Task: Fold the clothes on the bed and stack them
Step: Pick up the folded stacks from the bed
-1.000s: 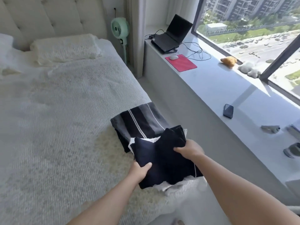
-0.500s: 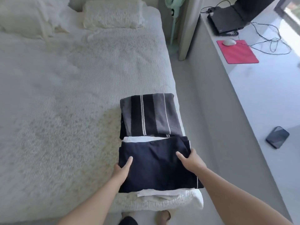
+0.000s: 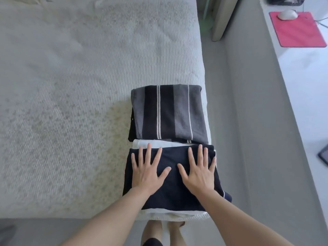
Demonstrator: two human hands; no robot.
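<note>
We find the left hand (image 3: pixel 148 172) and right hand (image 3: pixel 198 172), fingers spread flat, pressing the folded navy garment (image 3: pixel 170 196) at the bed (image 3: pixel 71 103) corner (beside the striped stack (image 3: pixel 168 114)); overhang risks slippage floorward.

The bed (image 3: pixel 88 86) wears a cream cover of ribbed, nubbly woven cloth, matt throughout. The striped garment (image 3: pixel 168 114) looks like soft, slightly fuzzy knit cloth. The navy garment (image 3: pixel 170 194) is smoother, flat matt cloth, over a white cloth layer (image 3: pixel 159 143). The mouse pad (image 3: pixel 298 31) is matt red; the ledge (image 3: pixel 301 82) looks smooth, faintly glossy.
</note>
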